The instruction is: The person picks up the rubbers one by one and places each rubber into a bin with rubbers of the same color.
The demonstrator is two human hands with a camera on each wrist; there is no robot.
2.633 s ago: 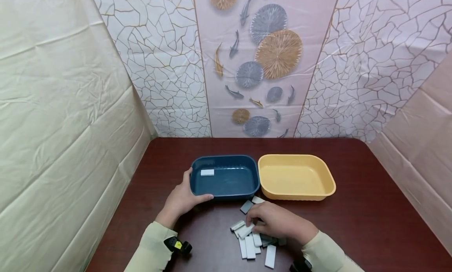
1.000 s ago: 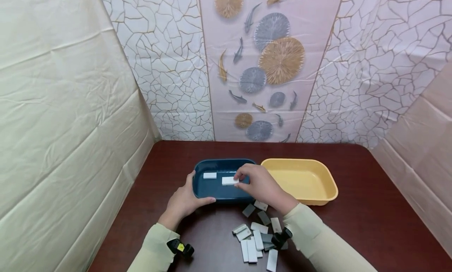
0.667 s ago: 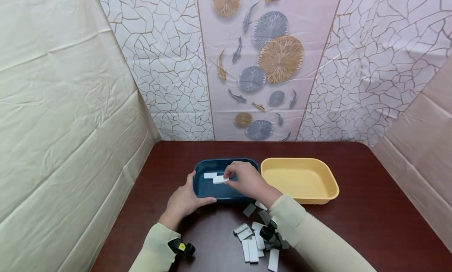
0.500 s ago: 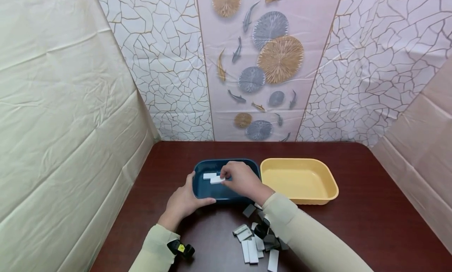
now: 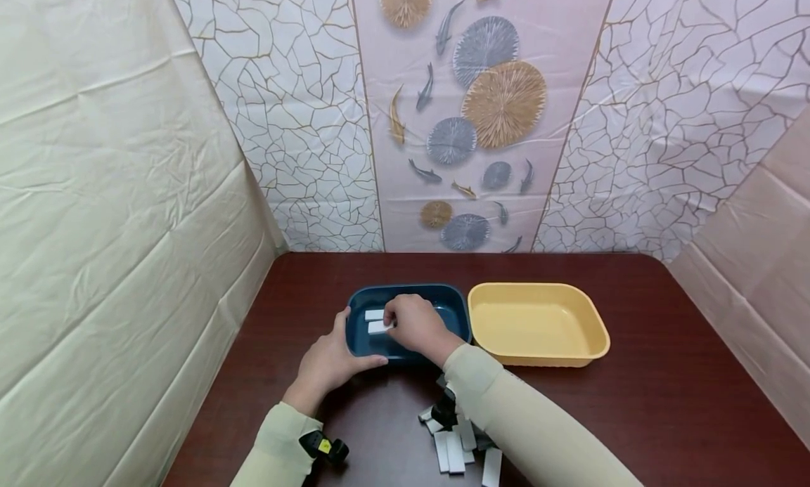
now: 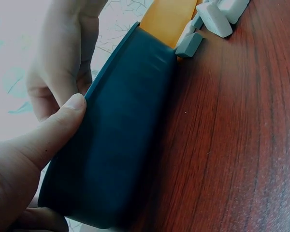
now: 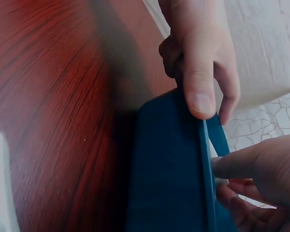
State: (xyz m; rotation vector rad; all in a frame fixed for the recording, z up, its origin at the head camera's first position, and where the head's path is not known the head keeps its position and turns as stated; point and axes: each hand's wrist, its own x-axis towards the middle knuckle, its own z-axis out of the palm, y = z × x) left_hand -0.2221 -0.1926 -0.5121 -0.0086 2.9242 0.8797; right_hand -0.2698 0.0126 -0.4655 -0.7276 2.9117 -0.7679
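Note:
My left hand (image 5: 325, 364) grips the left end of a dark blue tray (image 5: 449, 325), with its thumb on the near rim, as the left wrist view also shows. Inside that tray, my right hand (image 5: 418, 325) pinches a white domino-shaped block (image 5: 377, 327) between thumb and fingers. Just behind it lies a second white block (image 5: 373, 315), close alongside and roughly parallel. The right hand covers part of both blocks. In the right wrist view, the tray wall (image 7: 169, 164) hides most of the held block.
A yellow tray (image 5: 538, 325) stands right beside the blue one. Several white blocks (image 5: 454, 452) and a grey block (image 6: 189, 45) lie on the dark red table (image 5: 380, 431) in front, partly covered by the right forearm. Fabric walls (image 5: 126, 192) enclose the sides and back.
My right hand carried a white block from the pile into the blue tray, then moved it left and lower, in front of the first block. The left hand keeps its grip on the tray.

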